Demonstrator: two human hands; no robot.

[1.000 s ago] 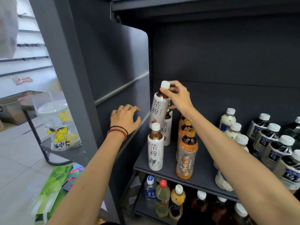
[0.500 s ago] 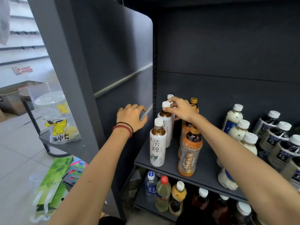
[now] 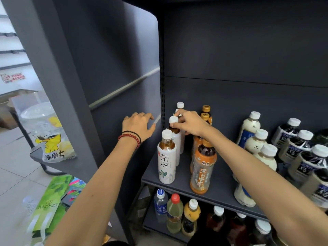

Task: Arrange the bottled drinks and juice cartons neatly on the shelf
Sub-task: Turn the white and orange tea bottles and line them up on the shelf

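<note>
Three white tea bottles stand in a row at the left end of the dark shelf (image 3: 221,190): a front one (image 3: 166,160), a middle one (image 3: 176,139) and a rear one (image 3: 180,104). My right hand (image 3: 190,123) pinches the middle bottle just under its white cap, and the bottle stands upright. Orange tea bottles (image 3: 202,167) form a second row right beside it, under my right wrist. My left hand (image 3: 138,126) rests with relaxed fingers on the shelf's grey side panel (image 3: 124,68) and holds nothing.
Cream milk bottles (image 3: 248,132) and dark-labelled bottles (image 3: 301,157) fill the shelf's right side. Mixed bottles (image 3: 174,212) stand on the lower shelf. Green tea cartons (image 3: 48,205) lie on the floor at left, near a plastic bag with a yellow duck (image 3: 48,139).
My right hand brought the tilted, lifted white tea bottle down and stood it upright in the row behind the front one. My left hand stayed on the side panel.
</note>
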